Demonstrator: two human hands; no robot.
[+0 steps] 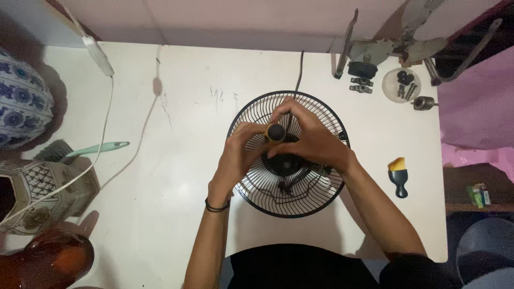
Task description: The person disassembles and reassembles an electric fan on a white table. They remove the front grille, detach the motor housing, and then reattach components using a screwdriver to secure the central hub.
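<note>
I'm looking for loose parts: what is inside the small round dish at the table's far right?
The round dish holds several small dark pieces that look like screws or bolts, lying near its middle. Their exact kind and number are too small to tell.

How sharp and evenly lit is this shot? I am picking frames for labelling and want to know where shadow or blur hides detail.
Head view: the white table is evenly lit and sharp, with soft shadows beside the cable. Both hands, left hand and right hand, are clear on the screwdriver handle over the fan grille. The bottom corners fall dark, and straight edges bow slightly outward.
</note>
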